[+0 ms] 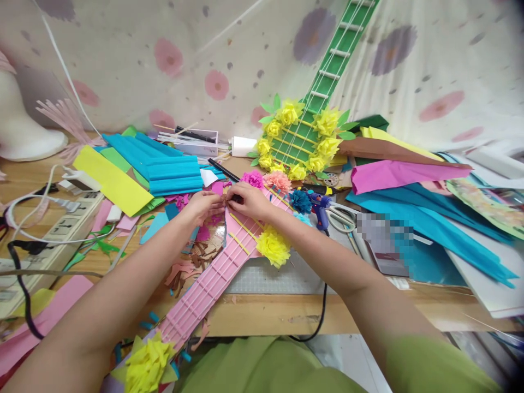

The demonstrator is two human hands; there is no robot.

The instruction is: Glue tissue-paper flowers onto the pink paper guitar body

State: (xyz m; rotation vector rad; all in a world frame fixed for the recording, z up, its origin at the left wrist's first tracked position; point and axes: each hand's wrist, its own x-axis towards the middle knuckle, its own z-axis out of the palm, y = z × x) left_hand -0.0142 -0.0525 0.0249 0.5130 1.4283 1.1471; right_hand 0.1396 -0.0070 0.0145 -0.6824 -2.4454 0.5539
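Observation:
A pink paper guitar [208, 284] lies slantwise across the table edge, its neck toward me, with white strings and yellow bars. My left hand [206, 207] and my right hand [248, 200] meet at the upper left edge of its body, fingers pinched close together. A small brownish bit shows between the fingertips, but its kind is hidden. Just past my right hand sit a magenta flower [252, 179], a peach flower [278, 182] and a dark blue flower [301, 201]. One yellow paper flower [273, 246] is under my right forearm; another yellow flower [148, 364] decorates the neck's near end.
A green paper guitar [297, 143] ringed with yellow flowers leans against the curtain. Right of my hands are a blue glue gun [321, 210] and scissors [341, 218]. Crepe paper [172, 174] and brown scraps [184, 273] lie about. A power strip [76, 229] with cables is left.

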